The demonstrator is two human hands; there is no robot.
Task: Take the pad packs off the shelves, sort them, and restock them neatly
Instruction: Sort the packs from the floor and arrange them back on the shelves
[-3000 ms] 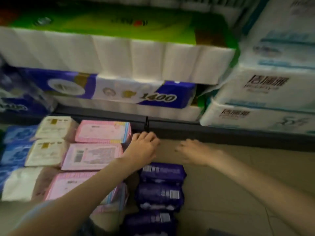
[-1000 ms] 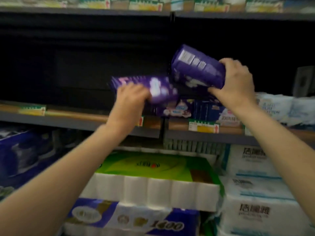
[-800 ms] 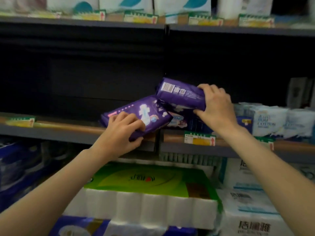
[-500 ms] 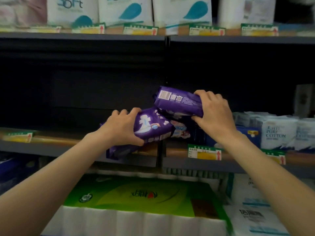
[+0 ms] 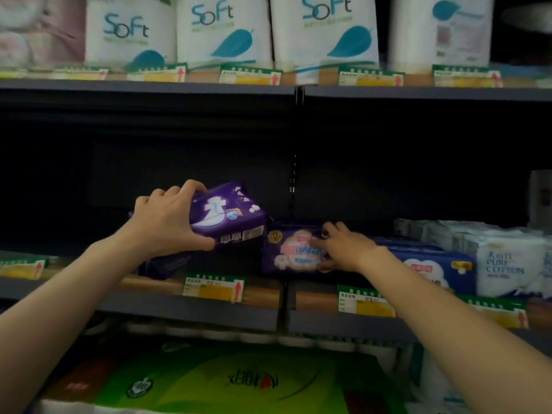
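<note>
My left hand (image 5: pixel 167 225) grips a purple pad pack (image 5: pixel 230 216) and holds it tilted above the middle shelf (image 5: pixel 143 303), left of the centre post. More dark purple wrapping (image 5: pixel 164 265) shows under that hand; I cannot tell whether it is a second pack. My right hand (image 5: pixel 343 246) holds the right end of another purple pad pack (image 5: pixel 289 252), which stands on the shelf just right of the post, its fingers over the top edge and thumb on the front.
Blue pad packs (image 5: pixel 433 267) and white cotton packs (image 5: pixel 501 261) fill the shelf to the right. The shelf's left part is dark and bare. White "Soft" tissue rolls (image 5: pixel 221 31) line the upper shelf. A green-topped toilet paper bale (image 5: pixel 239 380) sits below.
Both hands rose from the floor to the shelf with purple packs. My right hand has lowered its pack onto the shelf; my left hand tipped its pack more upright.
</note>
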